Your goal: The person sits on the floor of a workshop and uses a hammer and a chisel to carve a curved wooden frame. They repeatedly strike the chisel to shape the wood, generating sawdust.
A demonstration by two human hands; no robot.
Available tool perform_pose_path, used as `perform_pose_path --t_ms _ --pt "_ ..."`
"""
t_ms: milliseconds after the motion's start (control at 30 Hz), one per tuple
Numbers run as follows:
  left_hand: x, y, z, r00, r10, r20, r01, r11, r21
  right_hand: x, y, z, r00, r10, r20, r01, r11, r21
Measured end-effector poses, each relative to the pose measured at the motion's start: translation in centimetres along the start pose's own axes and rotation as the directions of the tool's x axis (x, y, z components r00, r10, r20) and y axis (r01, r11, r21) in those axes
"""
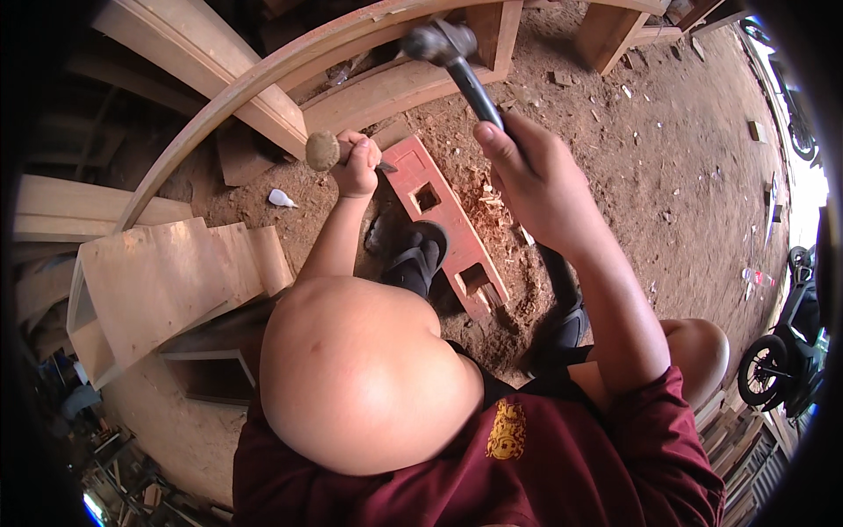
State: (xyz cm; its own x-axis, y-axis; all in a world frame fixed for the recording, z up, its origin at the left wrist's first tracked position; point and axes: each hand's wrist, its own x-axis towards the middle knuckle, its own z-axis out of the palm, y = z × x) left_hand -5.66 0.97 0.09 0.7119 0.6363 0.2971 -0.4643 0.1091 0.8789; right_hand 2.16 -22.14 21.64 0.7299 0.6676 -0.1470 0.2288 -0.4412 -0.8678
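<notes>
My left hand (358,164) is closed round the handle of a chisel (327,151), whose round butt faces up toward me. Its blade tip meets the upper end of a reddish wooden block (450,230) on the ground, beside an outlined rectangle. Two square holes are cut through the block farther along. In my right hand (546,180) a hammer (470,79) is gripped by its dark handle, the metal head raised above and to the right of the chisel. My sandalled left foot (420,263) rests against the block's left side.
Wood shavings (492,211) lie along the block's right side on the dirt floor (667,176). A curved wooden frame (237,97) and planks (202,66) stand at the far left. Stacked boards (167,281) are at left. A motorcycle (790,351) stands at the right edge.
</notes>
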Motion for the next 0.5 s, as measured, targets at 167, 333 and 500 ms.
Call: perform_pose_path --t_ms 167,333,500 --pt "-0.1 0.0 -0.5 1.000 0.007 0.017 -0.006 1.000 -0.025 0.0 -6.2 -1.8 0.940 -0.313 -0.133 0.307 0.950 -0.061" --pt "-0.8 0.5 0.6 0.995 0.001 -0.098 0.016 0.986 0.168 0.2 -9.2 -0.4 0.817 -0.516 -0.259 0.526 0.850 -0.035" --pt "-0.9 -0.8 0.5 0.972 0.204 0.119 -0.235 0.885 0.402 1.7 -0.1 6.1 0.975 -0.119 0.189 0.200 0.845 -0.496"
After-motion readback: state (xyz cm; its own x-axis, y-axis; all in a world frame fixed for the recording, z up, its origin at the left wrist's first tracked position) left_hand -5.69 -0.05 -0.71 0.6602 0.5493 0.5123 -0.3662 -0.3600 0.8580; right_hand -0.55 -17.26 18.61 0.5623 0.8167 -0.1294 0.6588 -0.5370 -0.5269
